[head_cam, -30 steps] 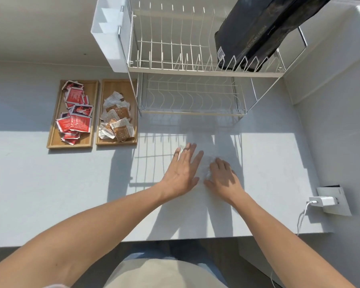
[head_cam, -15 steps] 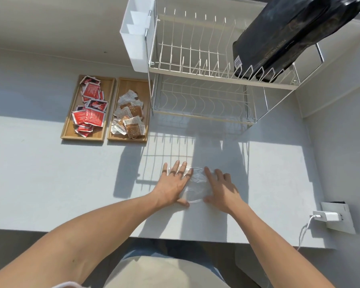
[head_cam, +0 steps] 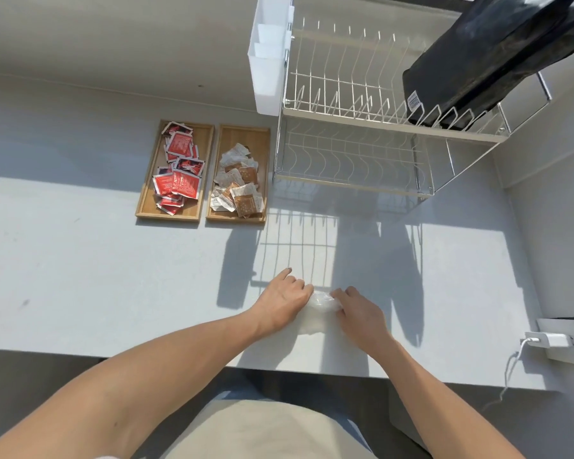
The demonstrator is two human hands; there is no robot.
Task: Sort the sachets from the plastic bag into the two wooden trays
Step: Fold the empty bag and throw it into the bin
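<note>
Clear plastic bag (head_cam: 318, 309) crumpled, seemingly empty; red sachets (head_cam: 178, 173), brown sachets (head_cam: 237, 185) in separate trays.

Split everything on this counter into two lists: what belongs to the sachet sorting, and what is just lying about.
Part of the job:
- clear plastic bag, gathered between the left hand and right hand
- left wooden tray with red sachets
- right wooden tray with brown and white sachets

Just lying about:
- wire dish rack
- white caddy
- black bag on the rack
- charger

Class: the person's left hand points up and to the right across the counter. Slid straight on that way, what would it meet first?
Probably the white wire dish rack; the pale grey counter ahead of the left hand looks bare, though depth is unclear.
</note>
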